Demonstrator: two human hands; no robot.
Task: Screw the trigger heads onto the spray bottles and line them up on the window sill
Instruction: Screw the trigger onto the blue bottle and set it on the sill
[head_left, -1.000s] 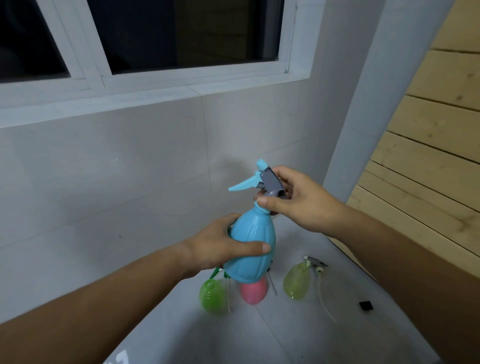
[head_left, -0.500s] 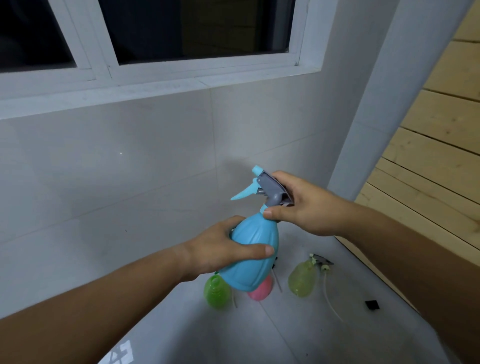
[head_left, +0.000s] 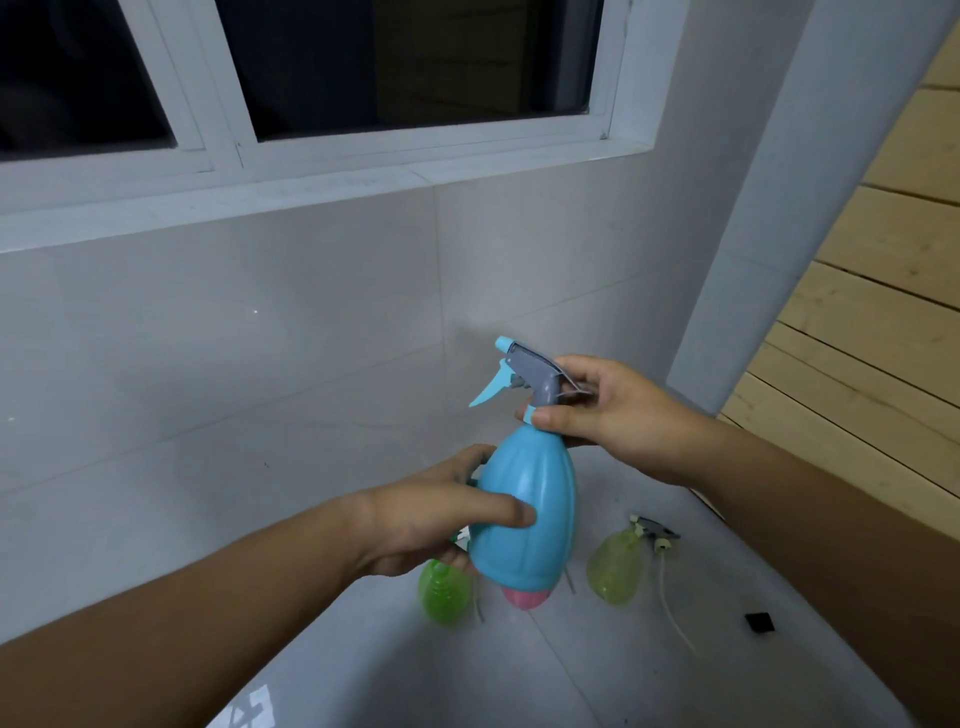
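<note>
Centrally, head view: left hand (head_left: 431, 519) wraps the blue bottle (head_left: 530, 509) round its belly, held in air below the sill (head_left: 260, 202). Right hand (head_left: 608, 410) pinches the trigger head (head_left: 535, 374) at its base. On the floor (head_left: 571, 675) behind: green bottle (head_left: 444, 592) partly hidden, pink bottle (head_left: 524, 597) mostly hidden, yellow bottle (head_left: 615, 569), neck detail unclear.

Dim, bluish light; edges bowed, perhaps slightly soft.
</note>
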